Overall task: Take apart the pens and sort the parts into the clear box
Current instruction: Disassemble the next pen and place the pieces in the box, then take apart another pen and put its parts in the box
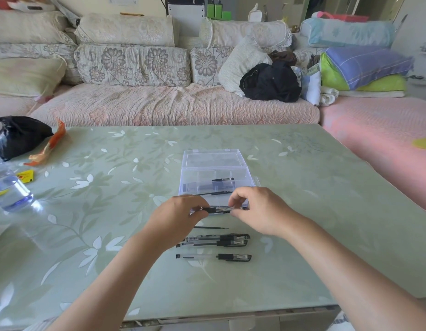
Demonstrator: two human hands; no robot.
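A: What does the pen look like?
B: I see a clear-barrel pen (219, 209) with black grip and cap, held level at frame centre, at the near edge of the clear box (243, 174). Left hand (176, 218) pinches one end, right hand (257, 211) pinches the other.
A: The rest?
B: Three matching pens (207, 244) lie below centre on the desk (302, 211), with a thin black refill (210, 227) just above them. Box lid is up; a second refill (213, 193) and a black part (222, 179) are inside.
A: Any print?
B: There's a label on one barrel, too small for me to read.
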